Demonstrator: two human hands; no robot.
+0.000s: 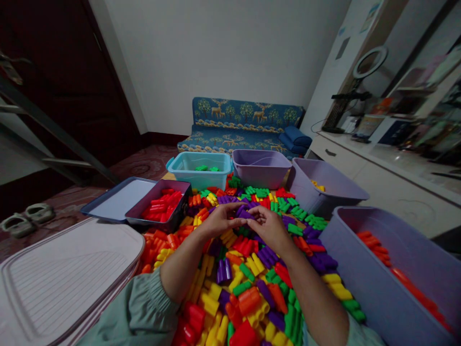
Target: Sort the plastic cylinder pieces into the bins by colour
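A wide heap of plastic tube blocks [252, 283] in red, orange, yellow, green and purple covers the surface in front of me. Above the middle of the heap my left hand [219, 220] and my right hand [270, 228] meet, fingertips together on a purple block [245, 213] held between them. Both forearms reach in from the bottom edge, the left one in a pale green sleeve.
Bins ring the heap: a dark tray of red blocks [158, 207], a teal bin [198, 168] with green blocks, a purple bin [261, 168], a purple bin [324, 190] with yellow blocks, a large purple bin [396, 283] with orange blocks. A white lid [61, 278] lies at left.
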